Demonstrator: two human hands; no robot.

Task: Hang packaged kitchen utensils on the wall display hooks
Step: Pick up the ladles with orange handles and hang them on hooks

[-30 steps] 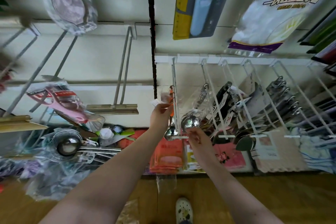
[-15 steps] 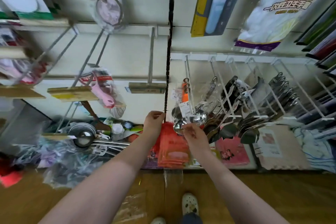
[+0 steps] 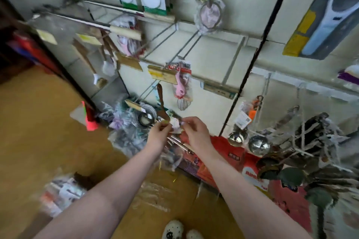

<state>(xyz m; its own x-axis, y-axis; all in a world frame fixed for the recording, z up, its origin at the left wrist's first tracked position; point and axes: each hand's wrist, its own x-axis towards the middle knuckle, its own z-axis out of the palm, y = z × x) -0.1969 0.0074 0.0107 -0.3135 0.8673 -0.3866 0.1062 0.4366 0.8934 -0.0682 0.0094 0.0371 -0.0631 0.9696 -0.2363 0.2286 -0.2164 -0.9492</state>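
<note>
Packaged utensil [image 3: 175, 124], top pinched between left hand [image 3: 159, 134] and right hand [image 3: 196, 132]: best kept taut, hanging hole found, then raised to the hook [image 3: 232, 62] at one o'clock.

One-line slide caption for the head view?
Restocking: left hand and right hand pinch a packaged utensil near hung steel ladles.
</note>
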